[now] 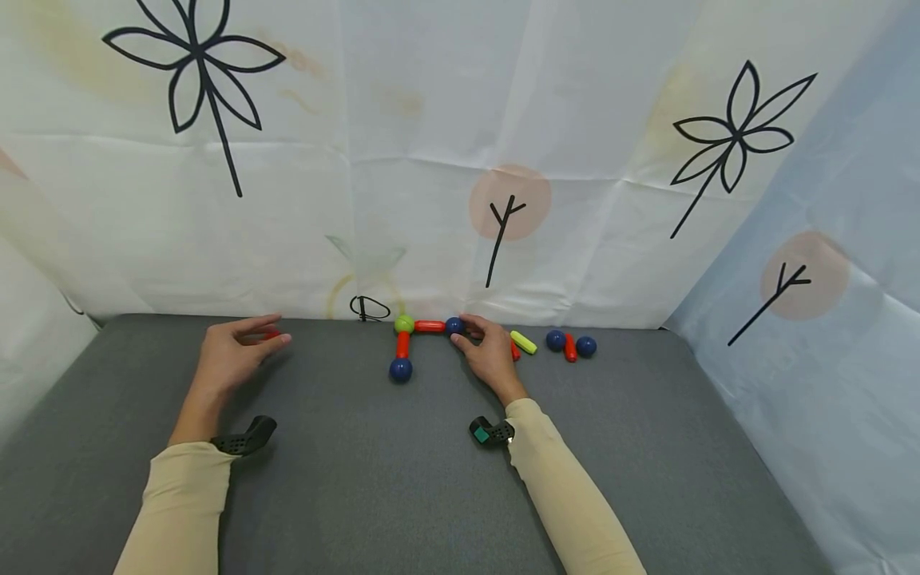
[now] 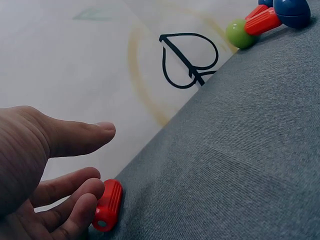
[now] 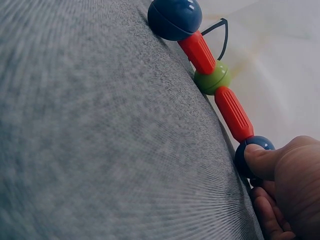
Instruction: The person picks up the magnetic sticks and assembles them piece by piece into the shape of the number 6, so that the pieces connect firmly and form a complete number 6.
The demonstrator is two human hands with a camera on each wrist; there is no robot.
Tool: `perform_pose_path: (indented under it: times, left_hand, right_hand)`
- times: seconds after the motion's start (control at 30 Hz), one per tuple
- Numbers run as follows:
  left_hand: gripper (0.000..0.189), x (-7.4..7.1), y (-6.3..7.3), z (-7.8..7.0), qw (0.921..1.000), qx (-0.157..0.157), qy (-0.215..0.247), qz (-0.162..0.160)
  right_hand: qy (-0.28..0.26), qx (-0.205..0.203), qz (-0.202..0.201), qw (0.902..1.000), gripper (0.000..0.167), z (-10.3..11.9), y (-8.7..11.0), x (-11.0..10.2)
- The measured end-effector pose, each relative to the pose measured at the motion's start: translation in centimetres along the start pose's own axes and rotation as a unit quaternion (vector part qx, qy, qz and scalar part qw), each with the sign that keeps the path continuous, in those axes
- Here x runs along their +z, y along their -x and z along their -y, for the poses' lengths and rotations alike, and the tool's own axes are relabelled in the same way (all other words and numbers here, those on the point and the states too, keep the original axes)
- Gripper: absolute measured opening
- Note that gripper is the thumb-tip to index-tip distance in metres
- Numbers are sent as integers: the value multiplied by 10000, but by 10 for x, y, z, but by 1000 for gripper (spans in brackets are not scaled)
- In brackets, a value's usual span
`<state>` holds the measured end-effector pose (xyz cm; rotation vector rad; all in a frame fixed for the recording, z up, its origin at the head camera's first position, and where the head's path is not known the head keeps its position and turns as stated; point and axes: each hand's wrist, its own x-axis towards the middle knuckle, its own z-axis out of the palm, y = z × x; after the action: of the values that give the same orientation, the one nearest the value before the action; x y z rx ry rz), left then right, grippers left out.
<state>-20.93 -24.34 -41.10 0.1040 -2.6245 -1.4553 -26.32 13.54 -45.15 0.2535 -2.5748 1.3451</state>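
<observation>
Two red rods are joined at a green ball in an L shape, with a blue ball at the near end. At the other end, my right hand pinches a second blue ball, the thumb lying across it and the other fingers partly hidden behind. My left hand is off to the left, thumb held apart from the relaxed fingers. A loose red rod lies on the grey surface right at those fingertips.
Right of my right hand lie a yellow-green rod and a partly covered red rod. Farther right, another red rod sits between two blue balls. A patterned white cloth hangs along the back edge of the grey surface.
</observation>
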Motion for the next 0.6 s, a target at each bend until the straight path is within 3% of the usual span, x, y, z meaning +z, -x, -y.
perform_pose_path:
  times: [0.3,0.6]
  left_hand:
    - [50,-3,1,3,9997,-148,-25,-173]
    - [46,-3,0,6,9976,-319,-400,-459]
  right_hand:
    - [6,25,15,10000,42,0,0,0]
    - [10,86,24,10000,42,0,-1,0]
